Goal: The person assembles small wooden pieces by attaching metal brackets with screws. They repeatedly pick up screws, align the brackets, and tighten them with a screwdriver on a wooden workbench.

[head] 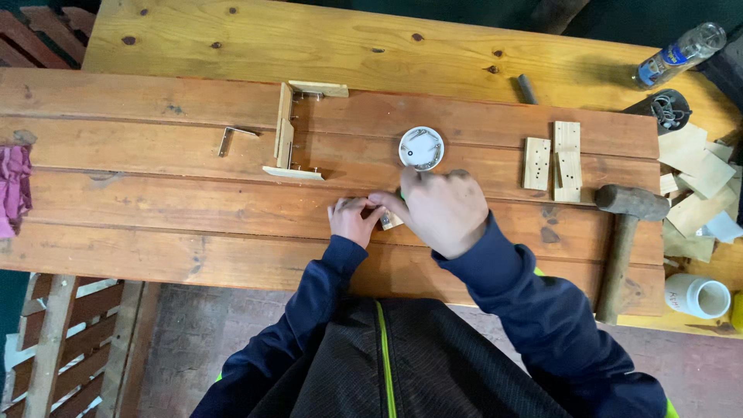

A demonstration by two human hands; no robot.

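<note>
Head view: both hands are meeting over a small pale wooden block [391, 220] on the brown plank table [155, 209]. Block is looking light, unfinished, mostly hidden; only one corner is showing between the hands. Left hand [352, 219] is curling its grip onto the block's left side, fingers touching it. Right hand [443, 209] is lying over the block from the right, grip pinching it with thumb and forefinger. Block is sitting near the table's front edge, just below a round white plastic dish of nails [421, 148]. A rusty-headed wooden-handled hammer [624, 232] is lying well apart to the right.
</note>
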